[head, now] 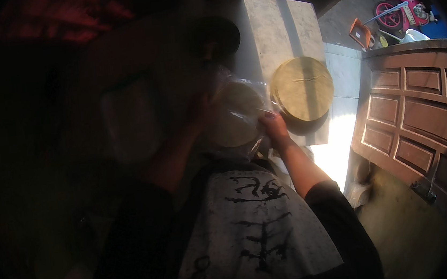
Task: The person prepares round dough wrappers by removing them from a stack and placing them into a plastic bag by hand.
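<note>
A clear plastic bag (247, 117) with a round, flat, pale thing (235, 132) inside lies in front of me, partly in deep shade. My right hand (274, 125) grips the bag's right edge between thumb and fingers. At the bag's left side is my left hand (206, 107), very dark; whether its fingers are closed on the plastic is not clear. Just right of the bag, a tall stack of round, flat, yellowish sheets (303, 89) stands on the table, its top sheet creased. The sheets' material cannot be told.
The wooden table (277, 25) has its right edge beside the stack. A dark round object (218, 39) stands beyond the bag, and a dim pale container (131, 120) is at left. A brown panelled door (414, 109) stands at right; past it are an orange dustpan (360, 33) and a pink motorbike (401, 13).
</note>
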The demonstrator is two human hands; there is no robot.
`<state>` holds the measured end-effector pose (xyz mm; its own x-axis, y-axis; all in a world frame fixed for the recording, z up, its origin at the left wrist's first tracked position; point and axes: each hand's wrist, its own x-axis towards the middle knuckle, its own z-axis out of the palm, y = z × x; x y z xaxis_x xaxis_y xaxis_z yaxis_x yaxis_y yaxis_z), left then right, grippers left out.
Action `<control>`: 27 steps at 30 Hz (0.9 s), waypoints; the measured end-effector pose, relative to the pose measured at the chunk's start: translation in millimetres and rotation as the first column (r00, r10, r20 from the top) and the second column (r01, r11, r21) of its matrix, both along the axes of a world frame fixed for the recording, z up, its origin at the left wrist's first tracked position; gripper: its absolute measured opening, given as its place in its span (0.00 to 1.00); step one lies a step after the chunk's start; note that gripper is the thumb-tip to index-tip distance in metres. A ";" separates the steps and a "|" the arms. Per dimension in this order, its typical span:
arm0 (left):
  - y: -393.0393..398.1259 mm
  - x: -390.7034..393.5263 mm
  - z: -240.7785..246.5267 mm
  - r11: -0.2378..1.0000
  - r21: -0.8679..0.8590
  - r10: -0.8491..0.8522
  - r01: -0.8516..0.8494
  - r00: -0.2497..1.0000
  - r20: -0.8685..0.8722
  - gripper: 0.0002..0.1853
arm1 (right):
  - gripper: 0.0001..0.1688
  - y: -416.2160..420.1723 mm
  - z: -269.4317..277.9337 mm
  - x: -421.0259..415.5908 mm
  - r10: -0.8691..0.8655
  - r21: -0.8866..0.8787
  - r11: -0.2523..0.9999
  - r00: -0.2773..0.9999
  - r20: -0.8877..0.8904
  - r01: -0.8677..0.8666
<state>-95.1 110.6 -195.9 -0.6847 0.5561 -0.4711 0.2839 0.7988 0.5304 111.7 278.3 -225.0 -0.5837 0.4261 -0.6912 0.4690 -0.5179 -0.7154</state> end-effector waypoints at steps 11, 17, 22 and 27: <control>-46.1 -11.1 -21.8 0.954 0.267 0.090 -0.140 0.977 0.192 0.37 | 0.10 -1.4 67.8 -23.5 0.064 -0.105 0.992 0.998 0.011 -0.062; -78.9 -19.2 -58.2 0.997 -0.008 0.083 -0.083 0.980 0.179 0.30 | 0.14 17.3 28.8 -38.9 0.309 -0.053 0.950 0.951 -0.006 -0.309; -60.1 -13.4 -40.8 0.945 0.072 0.282 -0.319 0.907 0.311 0.25 | 0.08 18.8 -23.4 -34.5 0.438 0.409 0.824 0.899 -0.023 -0.391; -67.6 -8.4 -21.9 0.920 0.169 0.288 -0.354 0.902 0.321 0.23 | 0.08 10.5 15.7 -50.0 0.288 0.203 0.937 0.958 0.012 -0.284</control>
